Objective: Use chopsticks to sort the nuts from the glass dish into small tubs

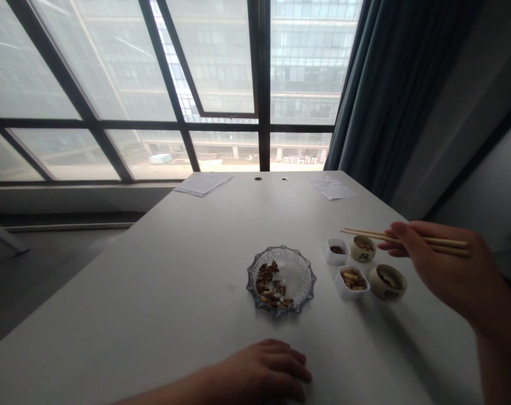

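Note:
A pair of wooden chopsticks (pixel 377 233) is gripped in my right hand (pixel 444 267), tips pointing left above the small cups. Below the tips stand a white cup (pixel 337 259) with dark bits and a beige cup (pixel 362 257) with light brown pieces. Nearer me are a white cup (pixel 351 293) of yellowish-brown pieces and another beige cup (pixel 390 289), its contents partly shaded. To their left, a scalloped glass bowl (pixel 308 278) holds brown, seed-like pieces, mostly on its left side. My left hand (pixel 272 368) lies on the table in front of the bowl, fingers loosely extended, holding nothing.
The white table (pixel 188 270) reaches to the window. Papers lie at its far left (pixel 207 183) and far right (pixel 333 187). Two small round items, one dark (pixel 258 179) and one white (pixel 285 178), are near the far edge. A dark curtain (pixel 377 95) hangs at the right.

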{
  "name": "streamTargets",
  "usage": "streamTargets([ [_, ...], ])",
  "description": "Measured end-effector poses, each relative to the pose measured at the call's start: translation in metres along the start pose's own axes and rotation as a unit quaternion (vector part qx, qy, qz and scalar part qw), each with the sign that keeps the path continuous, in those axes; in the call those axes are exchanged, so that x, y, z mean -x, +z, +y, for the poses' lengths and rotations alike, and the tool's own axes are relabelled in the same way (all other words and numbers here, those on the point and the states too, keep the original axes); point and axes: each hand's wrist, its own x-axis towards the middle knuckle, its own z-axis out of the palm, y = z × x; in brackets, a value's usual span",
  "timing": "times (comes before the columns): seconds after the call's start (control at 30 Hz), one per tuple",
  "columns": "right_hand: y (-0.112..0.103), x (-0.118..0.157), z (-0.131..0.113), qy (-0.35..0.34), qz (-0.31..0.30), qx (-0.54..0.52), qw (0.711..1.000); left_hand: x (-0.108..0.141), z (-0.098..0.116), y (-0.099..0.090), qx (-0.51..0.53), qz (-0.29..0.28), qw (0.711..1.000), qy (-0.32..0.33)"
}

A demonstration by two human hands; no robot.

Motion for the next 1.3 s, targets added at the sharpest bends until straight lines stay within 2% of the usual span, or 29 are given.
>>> streamTargets([
  [0.07, 0.003, 0.004, -0.006, -0.004, -0.006, -0.016, 1.000, 0.000, -0.001, 0.000, 0.002, -0.004, 1.000, 0.005],
  [0.13, 0.010, 0.008, -0.013, -0.001, -0.038, -0.040, 0.998, 0.000, -0.001, -0.001, 0.002, -0.009, 1.000, 0.008],
  [0.27, 0.034, 0.019, -0.022, 0.022, -0.157, -0.108, 0.981, -0.001, 0.000, -0.002, 0.002, -0.005, 1.000, 0.007],
  [0.37, 0.056, 0.029, -0.023, 0.012, -0.244, -0.135, 0.960, 0.000, -0.001, -0.001, -0.002, -0.003, 1.000, 0.007],
  [0.5, 0.081, 0.040, -0.018, -0.008, -0.312, -0.131, 0.941, 0.001, -0.006, 0.002, -0.005, -0.003, 1.000, 0.018],
  [0.73, 0.104, 0.049, -0.005, -0.003, -0.326, -0.165, 0.931, 0.003, -0.006, 0.005, -0.004, 0.017, 1.000, 0.014],
  [1.03, 0.114, 0.053, 0.004, 0.025, -0.303, -0.178, 0.936, 0.002, -0.004, 0.004, 0.013, 0.025, 0.999, 0.018],
  [1.17, 0.108, 0.049, 0.000, 0.044, -0.281, -0.187, 0.940, 0.002, -0.004, 0.003, 0.015, 0.020, 0.999, 0.022],
  [1.3, 0.081, 0.035, -0.013, 0.036, -0.226, -0.186, 0.955, 0.002, -0.004, 0.004, 0.014, 0.027, 0.999, 0.020],
])
